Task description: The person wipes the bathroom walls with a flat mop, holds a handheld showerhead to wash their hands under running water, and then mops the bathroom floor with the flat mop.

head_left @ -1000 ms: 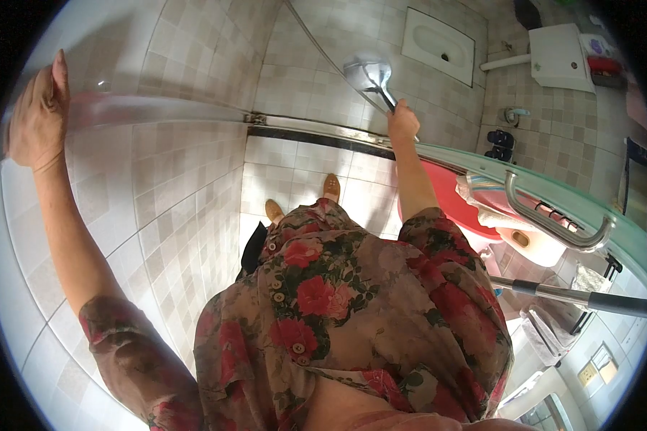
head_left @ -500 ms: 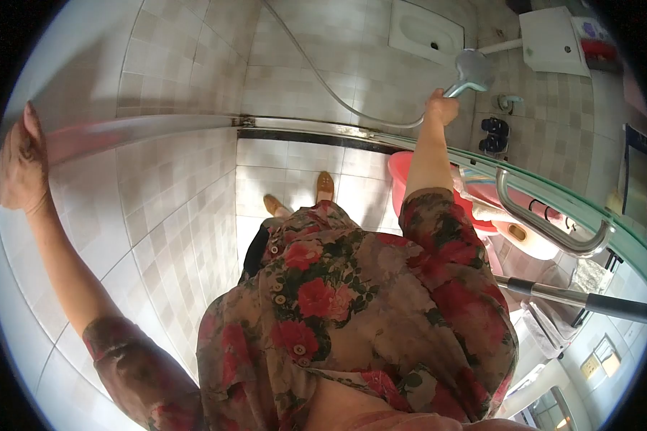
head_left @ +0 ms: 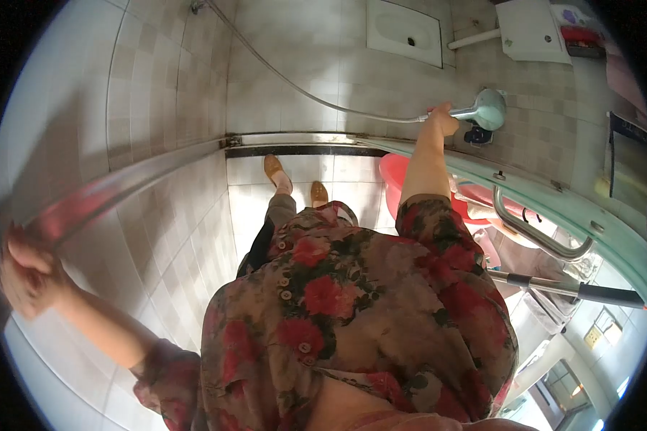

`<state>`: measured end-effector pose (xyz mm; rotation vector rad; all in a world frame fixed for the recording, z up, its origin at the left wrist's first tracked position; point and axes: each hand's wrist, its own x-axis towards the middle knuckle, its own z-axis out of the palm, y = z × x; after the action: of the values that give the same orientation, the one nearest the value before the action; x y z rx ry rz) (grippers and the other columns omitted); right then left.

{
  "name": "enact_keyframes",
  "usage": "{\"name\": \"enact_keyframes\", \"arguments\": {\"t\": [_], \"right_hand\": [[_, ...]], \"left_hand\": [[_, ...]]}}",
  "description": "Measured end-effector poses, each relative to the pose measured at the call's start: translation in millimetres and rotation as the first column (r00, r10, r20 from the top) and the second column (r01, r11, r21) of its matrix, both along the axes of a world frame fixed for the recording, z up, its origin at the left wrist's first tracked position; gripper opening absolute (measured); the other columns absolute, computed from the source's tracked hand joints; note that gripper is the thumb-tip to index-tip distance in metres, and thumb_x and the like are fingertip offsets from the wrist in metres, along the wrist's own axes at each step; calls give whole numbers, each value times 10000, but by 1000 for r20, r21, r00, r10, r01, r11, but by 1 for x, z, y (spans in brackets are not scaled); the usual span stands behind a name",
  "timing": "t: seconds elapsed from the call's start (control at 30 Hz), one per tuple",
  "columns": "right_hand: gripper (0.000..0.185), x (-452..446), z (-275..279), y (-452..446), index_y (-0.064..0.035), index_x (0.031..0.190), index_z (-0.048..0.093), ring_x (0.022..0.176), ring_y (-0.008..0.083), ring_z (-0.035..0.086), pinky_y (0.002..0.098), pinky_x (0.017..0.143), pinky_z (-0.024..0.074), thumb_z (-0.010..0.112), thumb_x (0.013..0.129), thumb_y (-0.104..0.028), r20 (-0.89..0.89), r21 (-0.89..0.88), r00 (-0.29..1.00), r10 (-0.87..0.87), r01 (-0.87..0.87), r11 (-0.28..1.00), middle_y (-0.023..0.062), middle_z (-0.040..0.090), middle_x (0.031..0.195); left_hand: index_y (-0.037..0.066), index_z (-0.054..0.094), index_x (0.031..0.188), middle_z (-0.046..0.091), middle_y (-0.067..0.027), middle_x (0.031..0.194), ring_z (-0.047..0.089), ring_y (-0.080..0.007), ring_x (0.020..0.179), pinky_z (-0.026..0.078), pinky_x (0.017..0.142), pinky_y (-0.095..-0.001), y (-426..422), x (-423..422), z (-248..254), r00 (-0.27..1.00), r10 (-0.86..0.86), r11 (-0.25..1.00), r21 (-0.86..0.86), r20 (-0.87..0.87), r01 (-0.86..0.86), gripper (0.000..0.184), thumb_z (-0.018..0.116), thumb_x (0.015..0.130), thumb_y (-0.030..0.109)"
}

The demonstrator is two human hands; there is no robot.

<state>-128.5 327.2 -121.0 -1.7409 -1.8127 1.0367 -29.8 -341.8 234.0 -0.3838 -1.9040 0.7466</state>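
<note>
Seen from above, a person in a floral shirt stands on a tiled floor, with one tan shoe (head_left: pixel 272 167) close to a metal door track (head_left: pixel 295 138) and the other a little farther back.

The right hand (head_left: pixel 444 118) reaches past the track, its fingers closed around the handle of a shower head (head_left: pixel 489 109). The shower head is held in the air, its round end pointing right, beyond the glass panel (head_left: pixel 546 197). A thin hose (head_left: pixel 295 90) runs from the handle to a fitting high on the left wall.

The left hand (head_left: pixel 27 279) is raised far out to the left, beside the end of a blurred rail (head_left: pixel 136 176). The hand is blurred too; how far its fingers are open, and whether they touch the rail, cannot be told.

A squat toilet (head_left: pixel 404 32) is set in the floor beyond the track. On the near side, a red basin (head_left: pixel 395 183) sits beneath the right forearm, and a curved metal handle (head_left: pixel 543 237) is fixed to the glass panel.
</note>
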Motion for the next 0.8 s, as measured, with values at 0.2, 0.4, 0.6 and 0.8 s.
{"name": "enact_keyframes", "arguments": {"t": [0.2, 0.4, 0.6, 0.8], "right_hand": [[430, -6, 72, -9, 119, 763, 600, 606, 253, 644, 357, 581, 514, 565, 843, -302, -125, 43, 992, -34, 39, 998, 158, 649, 649], [556, -12, 103, 24, 147, 756, 588, 675, 322, 648, 410, 607, 510, 521, 885, -390, -246, 134, 945, -216, 254, 958, 222, 645, 711], [574, -23, 155, 32, 142, 737, 596, 675, 317, 647, 417, 628, 509, 526, 884, -409, -351, 145, 907, -233, 299, 943, 202, 644, 675], [565, -75, 175, 66, 117, 670, 579, 577, 291, 631, 404, 592, 511, 547, 873, -409, -369, 193, 901, -227, 313, 930, 161, 629, 586]], "left_hand": [[51, 641, 618, 633, -14, 551, 583, -179, 471, 538, 535, -315, 27, -4, 5, 984, -170, 985, -3, -52, 170, 513, 330, 989, 222], [50, 615, 628, 633, -26, 560, 601, -201, 497, 562, 547, -351, 45, 2, 2, 985, -174, 967, 183, -20, 175, 583, 211, 1003, 242], [-68, 635, 796, 658, -94, 672, 633, -220, 585, 550, 560, -349, 69, 8, 0, 939, -339, 820, 506, 56, 266, 437, 323, 977, 179], [-122, 603, 952, 659, -165, 791, 638, -256, 666, 530, 625, -341, 100, -34, -19, 863, -459, 655, 737, 211, 168, 318, 430, 943, 145]]}}
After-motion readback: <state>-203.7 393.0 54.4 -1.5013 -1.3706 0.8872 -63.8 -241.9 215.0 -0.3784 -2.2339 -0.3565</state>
